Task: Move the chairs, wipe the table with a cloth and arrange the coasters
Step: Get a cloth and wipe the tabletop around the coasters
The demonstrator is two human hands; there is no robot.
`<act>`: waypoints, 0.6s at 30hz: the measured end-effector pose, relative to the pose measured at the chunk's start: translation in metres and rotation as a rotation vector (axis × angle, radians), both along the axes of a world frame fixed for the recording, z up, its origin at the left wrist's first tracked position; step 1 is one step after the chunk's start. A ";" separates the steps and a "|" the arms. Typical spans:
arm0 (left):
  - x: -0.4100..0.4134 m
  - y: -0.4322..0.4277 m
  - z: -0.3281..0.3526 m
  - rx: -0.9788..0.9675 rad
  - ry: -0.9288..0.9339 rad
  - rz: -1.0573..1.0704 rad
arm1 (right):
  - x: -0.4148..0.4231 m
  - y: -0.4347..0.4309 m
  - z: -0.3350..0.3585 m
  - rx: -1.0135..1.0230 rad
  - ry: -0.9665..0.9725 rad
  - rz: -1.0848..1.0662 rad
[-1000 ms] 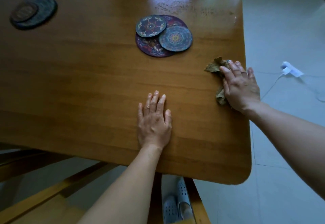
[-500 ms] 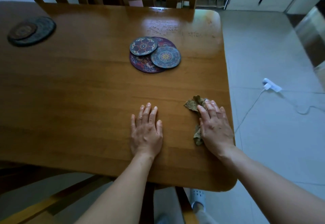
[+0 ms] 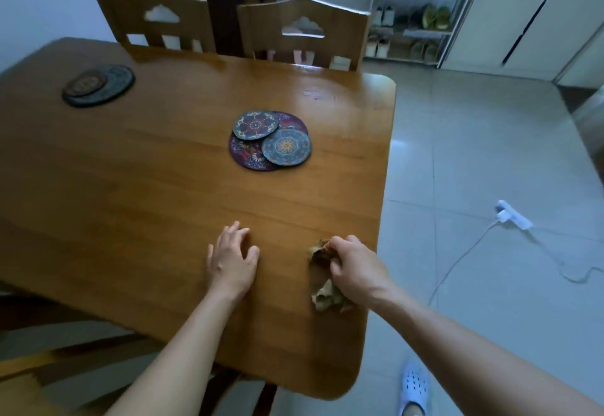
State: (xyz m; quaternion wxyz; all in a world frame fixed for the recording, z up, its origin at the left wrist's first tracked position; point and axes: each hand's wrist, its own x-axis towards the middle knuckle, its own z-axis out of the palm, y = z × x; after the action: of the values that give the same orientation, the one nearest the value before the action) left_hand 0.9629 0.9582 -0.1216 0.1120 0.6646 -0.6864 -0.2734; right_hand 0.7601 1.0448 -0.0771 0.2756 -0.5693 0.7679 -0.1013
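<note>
Currently, from my head cam feed: wooden table (image 3: 130, 203) seen from above, w/ both bare forearms reaching in from the bottom edge. L hand (image 3: 230, 260) rests palm-down on the tabletop near the front edge, fingers loosely bent, holding nothing. R hand (image 3: 354, 268) sits just beside the table's right edge, fingers curled round a crumpled brown-olive cloth (image 3: 327, 296). The cloth bunches out past the fingertips and below the palm, and lies on the wood.

Mid-table, approx. centre-right: a large purple patterned coaster (image 3: 248, 157) w/ two smaller round ones on top, a dark blue coaster (image 3: 255, 125) at its far-left part and a light blue coaster (image 3: 286, 146) at its right, overhanging the rim. Far left of the table, well apart from these: a dark coaster pair (image 3: 98, 85), small one on a bigger one.

Two wooden chairs stand at the far side, a left chair (image 3: 157, 20) and a right chair (image 3: 304, 30), backs touching or nearly touching the table edge; can't tell which.

Pale tiled floor (image 3: 474, 154) at right w/ a white power strip (image 3: 511, 218) and cable. Shoe rack (image 3: 418, 7) in the background. One foot in a white slipper (image 3: 413, 386) shows below the table corner.
</note>
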 end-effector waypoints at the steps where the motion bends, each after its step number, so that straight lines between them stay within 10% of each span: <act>1: -0.012 0.003 0.010 0.053 0.090 0.120 | -0.014 -0.001 0.006 0.020 -0.150 -0.100; 7: -0.156 0.014 0.077 0.294 0.767 0.426 | -0.132 -0.012 0.064 0.031 -0.879 -0.551; 18: -0.326 0.004 0.152 0.269 1.071 0.413 | -0.307 -0.044 0.120 -0.059 -1.407 -0.804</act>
State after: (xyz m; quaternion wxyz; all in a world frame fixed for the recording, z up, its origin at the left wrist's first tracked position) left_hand 0.6366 0.9622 0.0308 0.4088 0.5624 -0.3498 -0.6279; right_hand 0.4527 1.0005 0.0429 0.6213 -0.0600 0.5577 -0.5471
